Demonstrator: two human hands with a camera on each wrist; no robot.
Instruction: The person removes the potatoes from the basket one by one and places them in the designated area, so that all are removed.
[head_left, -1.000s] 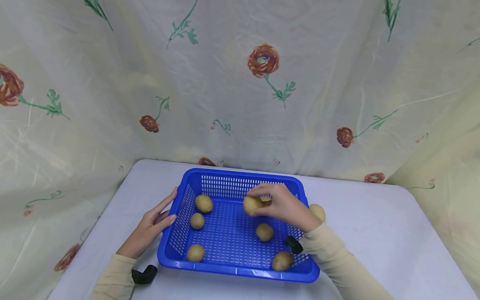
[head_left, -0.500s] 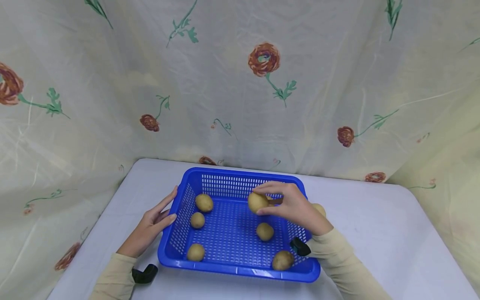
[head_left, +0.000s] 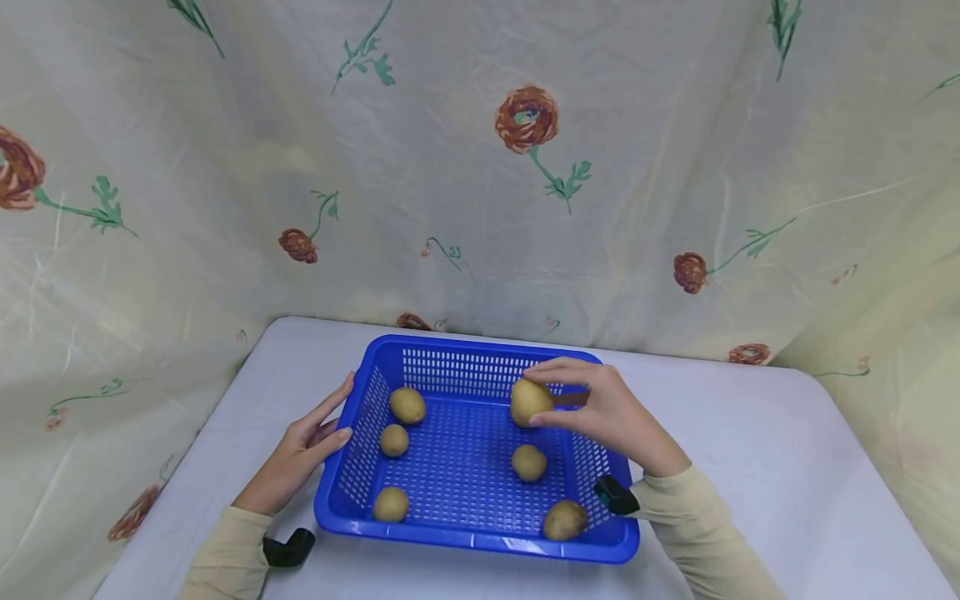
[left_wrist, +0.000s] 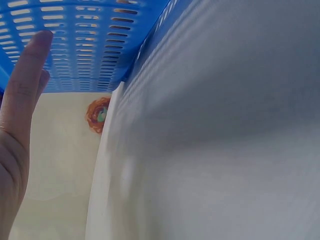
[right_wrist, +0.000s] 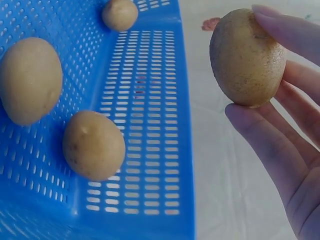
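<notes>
My right hand (head_left: 618,417) pinches a potato (head_left: 531,403) between thumb and fingers, above the right part of a blue plastic basket (head_left: 480,542). In the right wrist view that held potato (right_wrist: 245,60) is close up, with brownish, rough skin. My left hand (head_left: 300,462) rests on the basket's left side, and the left wrist view shows a straight finger (left_wrist: 22,87) against the slotted wall. Inside lie a potato (head_left: 407,406) at the back left, a smaller potato (head_left: 393,441) below it, a potato (head_left: 391,505) front left, a potato (head_left: 528,463) right of centre and a browner potato (head_left: 565,521) front right.
The basket stands on a table with a white cloth (head_left: 765,467). A flowered curtain (head_left: 450,167) hangs behind the table and at both sides. Black wrist devices (head_left: 288,548) sit by both cuffs.
My right hand has moved right and slightly up in view with the potato. The potato seen earlier outside the basket on the right is now hidden behind that hand. My left hand stays put.
</notes>
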